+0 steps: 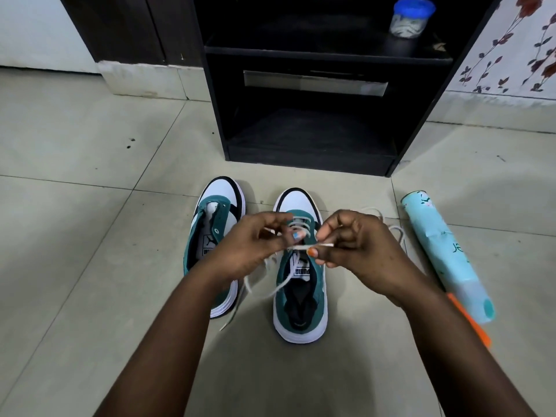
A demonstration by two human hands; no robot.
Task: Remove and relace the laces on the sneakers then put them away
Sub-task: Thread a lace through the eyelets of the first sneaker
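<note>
Sneakers on floor, relacing underway w/ risk of lace slip.
L sneaker (218, 251) unlaced; left hand (249, 245) & right hand (358, 245) each pinch lace (301, 246) over R sneaker (301, 281). Loose grip drops tip; hard tug could unthread lower eyelets or tip shoe.

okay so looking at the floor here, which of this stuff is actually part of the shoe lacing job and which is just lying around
Part of the job:
left sneaker, unlaced
right sneaker, partly laced
white lace, pinched by left hand and right hand
black shelf unit, possibly for storage

Just lying about:
light blue spray can
blue-lidded jar
</note>
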